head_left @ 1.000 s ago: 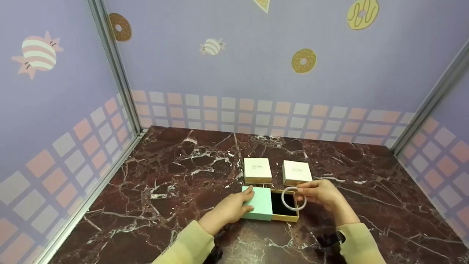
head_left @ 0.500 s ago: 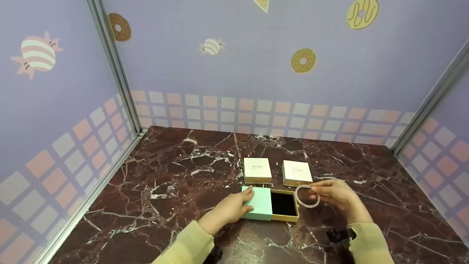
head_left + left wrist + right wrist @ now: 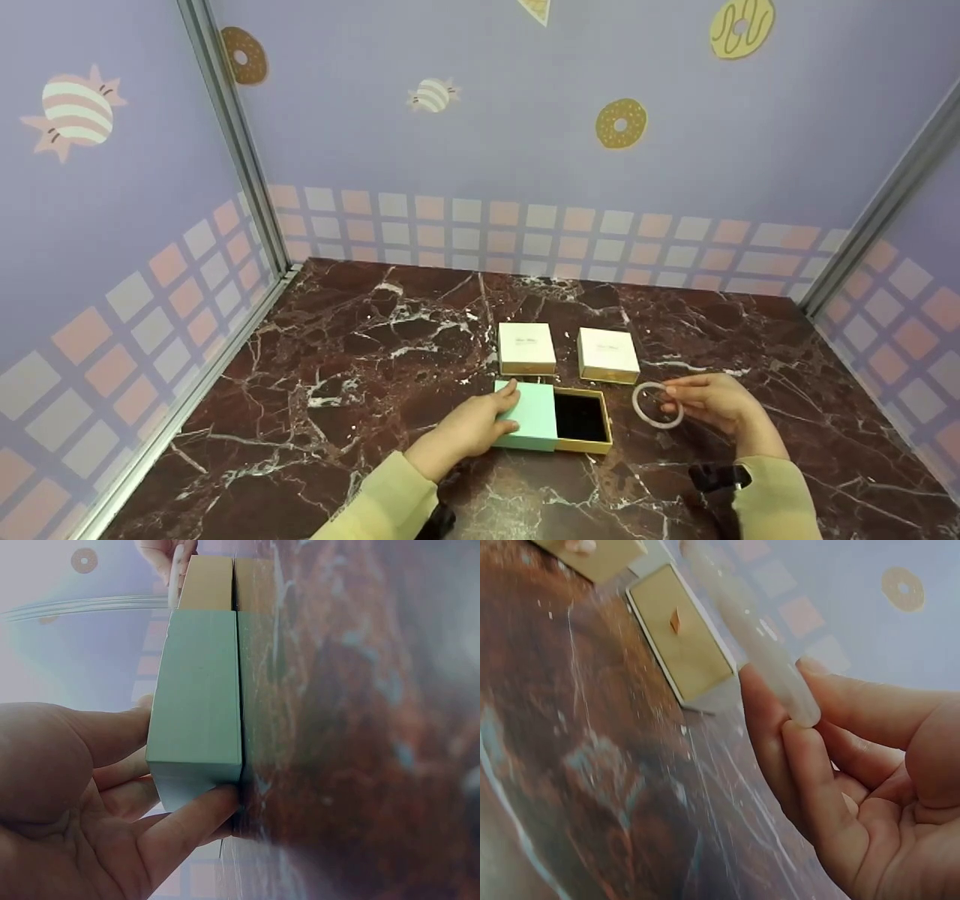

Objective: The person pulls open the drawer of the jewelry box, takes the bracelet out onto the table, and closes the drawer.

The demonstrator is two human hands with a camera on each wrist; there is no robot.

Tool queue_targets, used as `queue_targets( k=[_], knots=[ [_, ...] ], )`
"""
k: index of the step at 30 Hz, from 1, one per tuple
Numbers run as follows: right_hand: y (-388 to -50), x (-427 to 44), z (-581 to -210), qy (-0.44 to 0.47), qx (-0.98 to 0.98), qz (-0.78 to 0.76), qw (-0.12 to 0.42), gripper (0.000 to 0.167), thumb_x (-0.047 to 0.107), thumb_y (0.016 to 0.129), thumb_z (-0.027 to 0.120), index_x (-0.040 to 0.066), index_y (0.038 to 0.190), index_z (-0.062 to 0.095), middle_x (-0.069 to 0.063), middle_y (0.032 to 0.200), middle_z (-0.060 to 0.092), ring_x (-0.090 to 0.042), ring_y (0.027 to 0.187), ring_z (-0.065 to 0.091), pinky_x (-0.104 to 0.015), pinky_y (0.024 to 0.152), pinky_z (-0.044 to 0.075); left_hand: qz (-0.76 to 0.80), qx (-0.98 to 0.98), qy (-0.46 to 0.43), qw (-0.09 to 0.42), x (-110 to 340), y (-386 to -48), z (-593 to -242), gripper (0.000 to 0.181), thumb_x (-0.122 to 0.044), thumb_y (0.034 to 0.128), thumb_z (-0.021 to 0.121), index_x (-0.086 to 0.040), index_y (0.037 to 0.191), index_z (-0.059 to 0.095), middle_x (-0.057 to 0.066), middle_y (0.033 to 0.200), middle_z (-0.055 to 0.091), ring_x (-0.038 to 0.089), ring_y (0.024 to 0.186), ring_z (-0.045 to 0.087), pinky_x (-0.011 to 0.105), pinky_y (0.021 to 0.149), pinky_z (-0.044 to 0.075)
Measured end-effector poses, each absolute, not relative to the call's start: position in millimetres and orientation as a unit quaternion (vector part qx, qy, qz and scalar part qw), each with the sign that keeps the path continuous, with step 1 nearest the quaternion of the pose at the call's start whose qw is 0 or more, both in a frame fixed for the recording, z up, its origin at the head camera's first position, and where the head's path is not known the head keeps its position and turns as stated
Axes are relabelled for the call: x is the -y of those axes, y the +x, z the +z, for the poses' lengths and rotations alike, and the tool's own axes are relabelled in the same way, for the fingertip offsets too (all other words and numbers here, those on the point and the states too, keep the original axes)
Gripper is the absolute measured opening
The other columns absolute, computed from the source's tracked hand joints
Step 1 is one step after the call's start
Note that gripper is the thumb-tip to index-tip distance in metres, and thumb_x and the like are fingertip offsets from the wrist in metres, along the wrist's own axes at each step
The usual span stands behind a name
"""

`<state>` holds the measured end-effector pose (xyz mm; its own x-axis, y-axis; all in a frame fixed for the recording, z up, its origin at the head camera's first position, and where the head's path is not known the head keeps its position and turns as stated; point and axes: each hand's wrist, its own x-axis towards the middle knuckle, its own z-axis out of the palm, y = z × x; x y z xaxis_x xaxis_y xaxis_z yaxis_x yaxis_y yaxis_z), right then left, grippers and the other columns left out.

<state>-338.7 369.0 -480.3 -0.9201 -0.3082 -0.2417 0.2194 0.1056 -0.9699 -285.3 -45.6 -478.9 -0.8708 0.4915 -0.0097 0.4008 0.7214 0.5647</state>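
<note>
A mint-green box sleeve (image 3: 532, 412) lies on the table, its gold-edged drawer (image 3: 583, 446) pulled out to the right, showing a black lining. My left hand (image 3: 469, 427) grips the sleeve's left end; in the left wrist view the thumb and fingers of that hand (image 3: 90, 802) lie around the green sleeve (image 3: 196, 690). To the right of the drawer, my right hand (image 3: 716, 401) pinches a pale bangle (image 3: 637, 409) by its right side, above the table. The right wrist view has the bangle (image 3: 761, 645) between thumb and fingertips of the right hand (image 3: 862, 772).
Two cream boxes stand behind the green one, the left box (image 3: 526, 346) and the right box (image 3: 608, 352). The dark red marbled table (image 3: 375, 337) meets purple patterned wall panels (image 3: 480, 150), with metal posts at both back corners.
My right hand has moved rightward with the bangle, from over the open drawer to beside it. The left hand and the boxes have stayed where they were.
</note>
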Motion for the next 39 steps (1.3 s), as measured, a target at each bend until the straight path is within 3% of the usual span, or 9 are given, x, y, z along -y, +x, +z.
queue_targets(
  k=[6,14,25,33,39],
  knots=[
    [-338.3,-379.5,-486.8,-0.029,-0.714,-0.666,0.212,0.023,0.003,0.101,0.063,-0.004,0.121,0.072,-0.002,0.097,0.081,-0.012,0.086,0.078,-0.021,0.082,0.063,0.292,-0.923,0.237,0.086,46.5,-285.8,-481.2,0.06,-0.024,0.102,0.064,-0.005,0.155,0.044,0.008,0.169,0.032,0.035,0.147,0.045,0.049,0.12,0.042],
    [-337.9,-384.2,-492.8,-0.025,-0.735,-0.643,0.214,0.031,0.004,0.1,0.065,-0.014,0.125,0.066,-0.002,0.099,0.08,-0.012,0.085,0.078,-0.023,0.083,0.064,0.288,-0.924,0.24,0.08,46.2,-286.6,-481.9,0.059,-0.024,0.1022,0.063,-0.004,0.155,0.044,0.007,0.168,0.032,0.035,0.147,0.046,0.049,0.121,0.041],
    [-337.5,-380.2,-494.7,-0.006,-0.773,-0.602,0.2,0.034,0.005,0.098,0.068,-0.018,0.123,0.065,-0.001,0.093,0.079,-0.012,0.083,0.078,-0.022,0.08,0.064,0.29,-0.923,0.241,0.079,46.0,-287.0,-480.5,0.059,-0.025,0.1023,0.063,-0.004,0.154,0.044,0.008,0.168,0.032,0.035,0.146,0.046,0.048,0.122,0.04],
    [-336.9,-372.1,-492.2,0.019,-0.808,-0.565,0.166,0.037,0.004,0.097,0.069,-0.022,0.122,0.063,-0.002,0.088,0.079,-0.01,0.077,0.076,-0.02,0.072,0.063,0.293,-0.921,0.244,0.077,47.2,-285.0,-478.6,0.059,-0.023,0.102,0.064,-0.002,0.154,0.046,0.01,0.167,0.034,0.036,0.145,0.048,0.049,0.119,0.043],
    [-335.9,-366.3,-488.8,0.037,-0.84,-0.523,0.138,0.031,0.004,0.094,0.071,-0.017,0.116,0.07,-0.001,0.081,0.078,-0.007,0.07,0.071,-0.019,0.062,0.058,0.29,-0.922,0.247,0.07,46.9,-284.4,-478.0,0.059,-0.022,0.101,0.065,-0.001,0.152,0.047,0.011,0.166,0.036,0.037,0.144,0.049,0.049,0.119,0.043]
  ],
)
